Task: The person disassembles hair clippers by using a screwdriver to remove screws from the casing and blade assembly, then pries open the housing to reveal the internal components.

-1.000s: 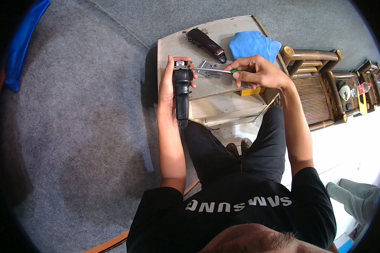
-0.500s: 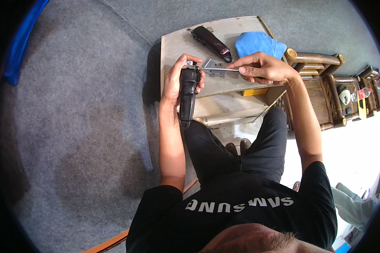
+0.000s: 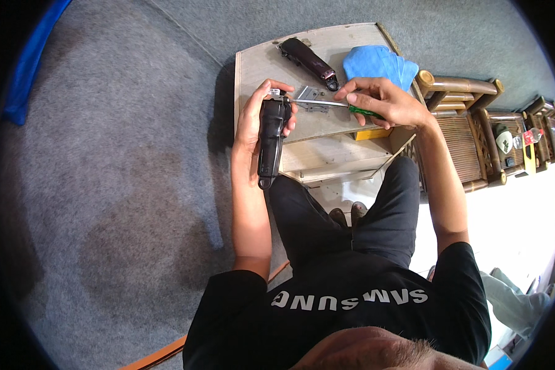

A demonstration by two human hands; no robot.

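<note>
At ten o'clock from the view's centre hangs a blue fabric [image 3: 28, 77], beside a broad grey carpeted surface [image 3: 123, 154]. An orange strip [image 3: 157, 354] lies at seven o'clock. At eleven, the left hand [image 3: 248, 126] is wrapped around a black hair clipper [image 3: 271, 142], thumb and fingers on either side. That clipper sits just above centre, toward twelve, over the near edge of a pale wooden cabinet [image 3: 250, 68]; its loop points to six o'clock.

On the cabinet top, at one o'clock from the held clipper, a dark maroon clipper [image 3: 308, 63] lies slantwise. Below it, between one and two, are small metal parts [image 3: 317, 94], too small to tell apart. A screwdriver [image 3: 364, 112] reaches leftward to the held clipper's upper end; whether its tip sits in a screw cannot be told. A yellow object [image 3: 373, 134] shows below its green handle, and a folded blue cloth [image 3: 377, 65] lies above.

At two o'clock, the right hand [image 3: 391, 106] pinches that handle, index finger extended. Between two and three stands a bamboo chair [image 3: 457, 145], and at four, another person's grey-clad leg [image 3: 515, 302].
</note>
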